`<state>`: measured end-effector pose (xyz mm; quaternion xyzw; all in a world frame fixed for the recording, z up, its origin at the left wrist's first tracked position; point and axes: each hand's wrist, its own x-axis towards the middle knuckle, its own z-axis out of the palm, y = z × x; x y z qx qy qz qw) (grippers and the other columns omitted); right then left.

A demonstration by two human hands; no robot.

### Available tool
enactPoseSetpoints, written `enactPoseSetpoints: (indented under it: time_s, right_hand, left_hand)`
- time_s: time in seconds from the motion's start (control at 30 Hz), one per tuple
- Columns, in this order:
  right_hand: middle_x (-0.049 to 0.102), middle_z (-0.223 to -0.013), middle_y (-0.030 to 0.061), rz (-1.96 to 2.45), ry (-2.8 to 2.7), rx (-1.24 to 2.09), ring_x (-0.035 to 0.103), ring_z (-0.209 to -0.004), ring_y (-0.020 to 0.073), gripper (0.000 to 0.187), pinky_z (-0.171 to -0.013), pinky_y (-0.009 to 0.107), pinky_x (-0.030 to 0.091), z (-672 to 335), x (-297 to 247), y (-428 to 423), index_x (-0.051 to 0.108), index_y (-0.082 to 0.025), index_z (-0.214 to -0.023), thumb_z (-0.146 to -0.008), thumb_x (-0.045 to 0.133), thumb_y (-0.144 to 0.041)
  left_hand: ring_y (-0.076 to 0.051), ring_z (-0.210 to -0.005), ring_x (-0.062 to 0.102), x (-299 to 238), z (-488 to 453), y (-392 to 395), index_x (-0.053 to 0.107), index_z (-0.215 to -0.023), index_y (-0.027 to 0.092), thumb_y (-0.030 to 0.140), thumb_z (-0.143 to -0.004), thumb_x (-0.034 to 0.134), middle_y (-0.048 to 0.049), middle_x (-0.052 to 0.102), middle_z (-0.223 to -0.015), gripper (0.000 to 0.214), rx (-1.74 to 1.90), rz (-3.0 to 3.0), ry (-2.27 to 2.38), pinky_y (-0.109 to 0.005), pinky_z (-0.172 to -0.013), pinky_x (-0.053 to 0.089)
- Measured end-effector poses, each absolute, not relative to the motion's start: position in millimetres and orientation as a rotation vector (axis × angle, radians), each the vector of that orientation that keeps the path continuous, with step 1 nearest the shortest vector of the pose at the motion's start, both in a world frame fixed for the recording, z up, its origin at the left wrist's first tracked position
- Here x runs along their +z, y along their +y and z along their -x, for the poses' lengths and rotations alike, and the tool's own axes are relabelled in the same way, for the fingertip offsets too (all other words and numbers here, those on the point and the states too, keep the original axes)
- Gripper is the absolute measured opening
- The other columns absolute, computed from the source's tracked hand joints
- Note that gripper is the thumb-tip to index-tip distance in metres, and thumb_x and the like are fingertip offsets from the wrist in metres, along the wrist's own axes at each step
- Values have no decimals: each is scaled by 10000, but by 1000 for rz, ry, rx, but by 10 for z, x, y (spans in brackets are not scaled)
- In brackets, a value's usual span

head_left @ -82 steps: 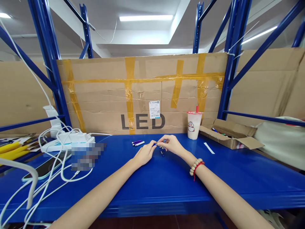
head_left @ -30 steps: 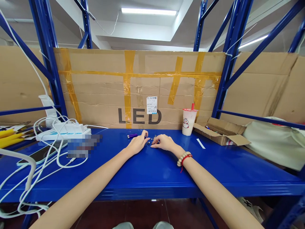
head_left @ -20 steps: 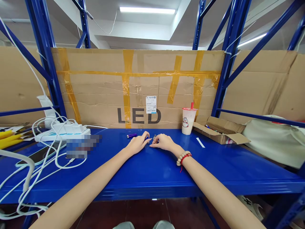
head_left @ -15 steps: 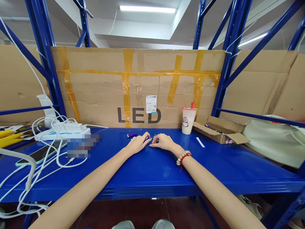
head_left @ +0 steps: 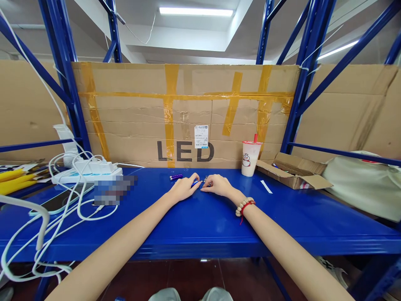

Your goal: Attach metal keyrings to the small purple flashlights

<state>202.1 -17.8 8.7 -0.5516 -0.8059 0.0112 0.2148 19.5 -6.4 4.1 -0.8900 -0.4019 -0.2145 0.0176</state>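
Over the blue shelf top (head_left: pixel 203 221), both my hands work close together. My left hand (head_left: pixel 183 189) is closed, with a small blue piece (head_left: pixel 194 183) showing at its fingertips; its kind is too small to tell. My right hand (head_left: pixel 218 185) is closed in a pinch just to the right, and what its fingertips hold, if anything, cannot be made out. Small metallic bits (head_left: pixel 205 179) lie right by the right fingers, partly hidden. Just behind the left hand rests a short shiny purple cylinder (head_left: pixel 176 177).
A lidded drink cup (head_left: pixel 250 159) with a red straw stands at the back right. Beside it are an open cardboard box (head_left: pixel 291 171) and a white strip (head_left: pixel 266 187). White cables, a power strip (head_left: pixel 89 173) and a phone (head_left: pixel 59 201) crowd the left. Cardboard (head_left: pixel 140 121) closes the back.
The view has shifted slightly, moving everything a little right. The fingertips of both hands have changed position slightly, and the blue piece at the left fingertips shows more clearly.
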Motion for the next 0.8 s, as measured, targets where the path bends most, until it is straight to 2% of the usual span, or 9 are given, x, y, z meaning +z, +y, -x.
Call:
enactPoseSetpoints:
  time_s: [0.2, 0.43, 0.67, 0.8]
  right_hand:
    - [681, -803, 5, 1485, -2212, 147, 597, -717, 143, 198, -574, 224, 394, -2014, 43, -157, 708, -220, -756, -680, 643, -391]
    - [685, -794, 13, 1401, -2213, 197, 605, -737, 144, 188, -619, 225, 414, -2034, -5, -109, 700, -201, -761, -682, 649, -364]
    - [672, -856, 6, 1425, -2269, 87, 593, -768, 142, 157, -602, 222, 386, -2002, 70, -195, 695, -226, -761, -743, 616, -360]
    - [656, -894, -1, 1415, -2139, -56, 581, -751, 127, 194, -590, 224, 368, -1982, 126, -246, 678, -247, -829, -817, 530, -372]
  left_hand:
    - [-195, -622, 607, 7, -166, -14, 430, -1003, 225, 438, -874, 359, 4, 599, -683, 258, -644, 2720, -1259, -242, -560, 397]
    - [-200, -638, 613, 18, -166, -30, 396, -1049, 218, 372, -891, 336, -4, 607, -697, 229, -603, 2692, -1238, -248, -577, 406]
    - [-199, -769, 621, 54, -178, -70, 449, -982, 218, 390, -928, 231, -32, 636, -807, 282, -595, 2655, -1257, -262, -660, 428]
    - [-208, -795, 624, 61, -181, -76, 459, -969, 217, 400, -931, 225, -39, 646, -820, 300, -553, 2659, -1280, -271, -682, 432]
